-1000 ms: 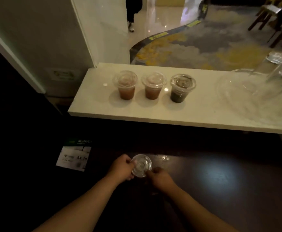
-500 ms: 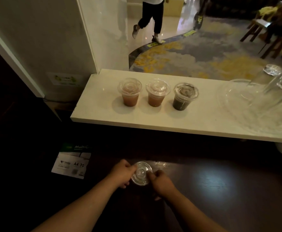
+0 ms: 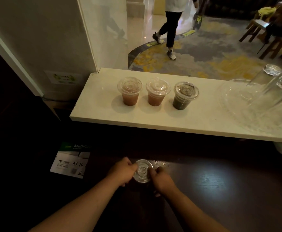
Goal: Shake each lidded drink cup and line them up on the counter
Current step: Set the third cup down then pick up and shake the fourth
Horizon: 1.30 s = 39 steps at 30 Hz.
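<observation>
Three lidded clear cups stand in a row on the white counter (image 3: 153, 121): a pinkish drink (image 3: 129, 91) at the left, a second pinkish drink (image 3: 157, 92) in the middle, a dark drink (image 3: 184, 95) at the right. On the dark lower worktop a fourth cup with a clear lid (image 3: 142, 170) sits between my hands. My left hand (image 3: 122, 172) grips its left rim and my right hand (image 3: 162, 179) grips its right rim. The cup's body and contents are hidden in the dark.
A clear plastic tray (image 3: 237, 104) with upturned glasses (image 3: 270, 91) fills the counter's right end. A paper ream box (image 3: 70, 160) lies left of my hands. Beyond the counter a person (image 3: 170, 27) walks across the patterned floor; wooden chairs (image 3: 264, 34) stand far right.
My hands stay on the lidded cup on the dark worktop. The camera view has tilted up a little, and the person beyond the counter has walked to the right.
</observation>
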{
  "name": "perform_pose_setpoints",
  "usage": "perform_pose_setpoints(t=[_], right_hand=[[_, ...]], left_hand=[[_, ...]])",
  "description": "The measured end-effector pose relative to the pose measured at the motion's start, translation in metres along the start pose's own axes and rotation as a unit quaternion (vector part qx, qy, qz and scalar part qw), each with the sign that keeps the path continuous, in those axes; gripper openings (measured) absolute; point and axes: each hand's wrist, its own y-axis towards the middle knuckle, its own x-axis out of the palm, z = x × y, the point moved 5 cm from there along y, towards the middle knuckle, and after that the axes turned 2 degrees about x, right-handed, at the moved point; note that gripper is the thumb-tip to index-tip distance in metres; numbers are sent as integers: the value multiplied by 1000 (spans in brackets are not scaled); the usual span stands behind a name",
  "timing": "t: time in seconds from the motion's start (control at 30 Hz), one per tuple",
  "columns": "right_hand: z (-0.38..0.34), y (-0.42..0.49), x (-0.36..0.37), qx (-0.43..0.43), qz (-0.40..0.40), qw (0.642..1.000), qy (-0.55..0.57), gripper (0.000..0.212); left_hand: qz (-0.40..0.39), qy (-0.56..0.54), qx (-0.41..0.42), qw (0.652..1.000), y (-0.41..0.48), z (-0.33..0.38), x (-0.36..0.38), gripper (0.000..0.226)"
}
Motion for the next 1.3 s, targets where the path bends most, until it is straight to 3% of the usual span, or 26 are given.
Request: perform_pose_setpoints(t=[0.1, 0.27, 0.33, 0.4, 0.47, 0.53, 0.6, 0.67, 0.93, 1.1, 1.2, 1.3], right_hand=[[11, -5, 8, -2, -24, 999, 41, 37], [-6, 7, -5, -27, 16, 999, 30, 34], [-10, 11, -8, -21, 10, 999, 43, 32], [-8, 11, -9, -1, -2, 997, 80, 35], [-2, 9, -10, 24, -16, 991, 131, 40], [4, 4, -4, 72, -62, 962, 257, 42], [5, -2, 7, 123, -115, 899, 404, 49], [6, -3, 14, 146, -136, 856, 476, 56], [13, -8, 12, 145, -134, 850, 489, 50], [11, -12, 7, 142, -135, 869, 455, 42], [6, -15, -4, 133, -140, 884, 425, 40], [-4, -22, -20, 128, -154, 879, 432, 37]], left_hand=[[4, 3, 40, 999, 4, -1, 9, 31], [-40, -58, 11, 997, -7, -19, 26, 24], [11, -15, 15, 1000, -12, -12, 18, 22], [84, 37, 55, 994, -15, 8, 8, 47], [98, 102, 134, 981, -17, 37, 9, 75], [50, 191, 186, 963, -19, 60, 24, 85], [5, 271, 176, 947, -17, 64, 41, 89], [-10, 313, 153, 937, -13, 58, 50, 92], [-39, 352, 119, 928, -6, 55, 57, 95], [5, 209, 152, 966, -7, 64, 30, 82], [2, 5, 107, 994, -11, 59, 17, 71], [-27, -160, 99, 982, -18, 60, 9, 64]])
